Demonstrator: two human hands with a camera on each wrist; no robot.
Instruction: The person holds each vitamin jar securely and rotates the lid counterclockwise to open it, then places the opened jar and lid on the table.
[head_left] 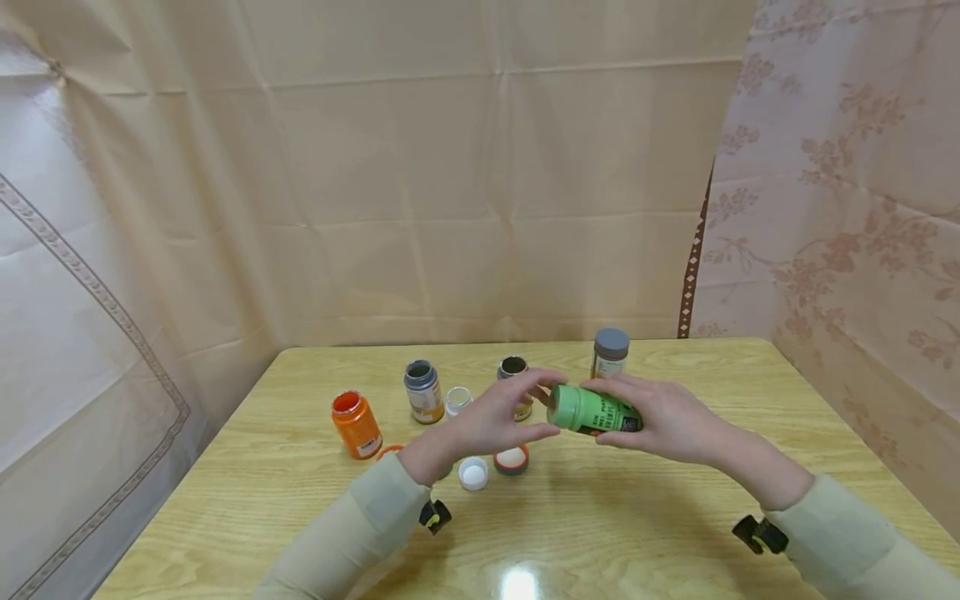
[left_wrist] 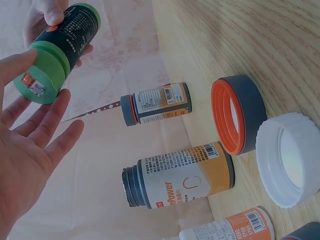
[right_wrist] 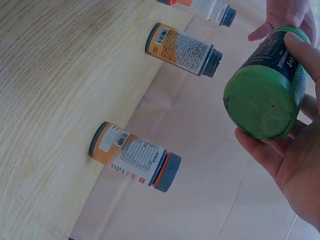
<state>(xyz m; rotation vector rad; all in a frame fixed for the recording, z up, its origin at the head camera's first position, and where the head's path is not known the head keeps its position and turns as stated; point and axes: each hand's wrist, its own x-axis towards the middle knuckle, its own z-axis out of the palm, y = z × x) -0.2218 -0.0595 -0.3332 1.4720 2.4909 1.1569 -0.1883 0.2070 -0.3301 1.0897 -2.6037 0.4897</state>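
Note:
My right hand (head_left: 667, 417) grips a green bottle (head_left: 603, 412) with a dark label, holding it on its side above the table. Its green lid (left_wrist: 47, 70) is on and points toward my left hand (head_left: 491, 417). The left hand's thumb and fingers are spread around the lid's end; whether they touch it I cannot tell. In the right wrist view the green base (right_wrist: 262, 105) of the bottle faces the camera. Behind the bottle stands a capped grey-lidded bottle (head_left: 610, 354). An uncapped dark-necked bottle (left_wrist: 180, 175) is partly hidden by my left hand in the head view.
On the left of the wooden table (head_left: 247, 500) stand an open orange bottle (head_left: 357, 427) and an open grey-necked bottle (head_left: 423, 393). A small white bottle (head_left: 457, 400) stands beside them. A white cap (head_left: 473, 474) and a grey-and-orange cap (head_left: 512, 460) lie nearer me. Curtains (head_left: 487, 167) hang behind.

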